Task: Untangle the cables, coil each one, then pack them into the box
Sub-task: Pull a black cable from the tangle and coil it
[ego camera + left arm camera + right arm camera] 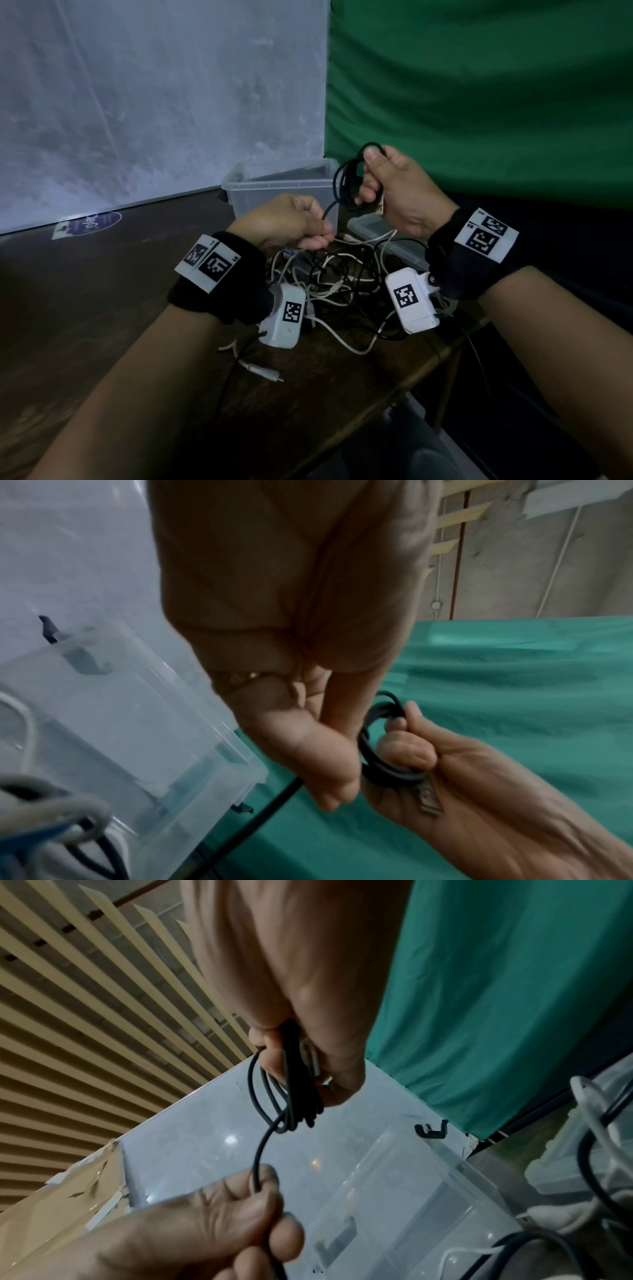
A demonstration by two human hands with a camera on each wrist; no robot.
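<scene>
Now, with your right hand [394, 192] gripping the coiled black cable [346, 185] above the box [274, 185] and your left hand [291, 222] pinching its tail, feed each loop evenly, without twisting.

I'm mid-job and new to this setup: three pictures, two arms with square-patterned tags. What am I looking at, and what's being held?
There is no machine here: these are a person's bare hands, wearing black wristbands with printed tags and small white cameras. The wide picture comes from a head camera looking down; the other two look along each wrist. The right hand grips a small coil of black cable, its metal plug lying against the palm. The left hand pinches the loose length running from that coil. Below, on the dark wooden table, lies a tangle of white and black cables. Behind it stands the clear plastic box, with its lid lying beside it.
</scene>
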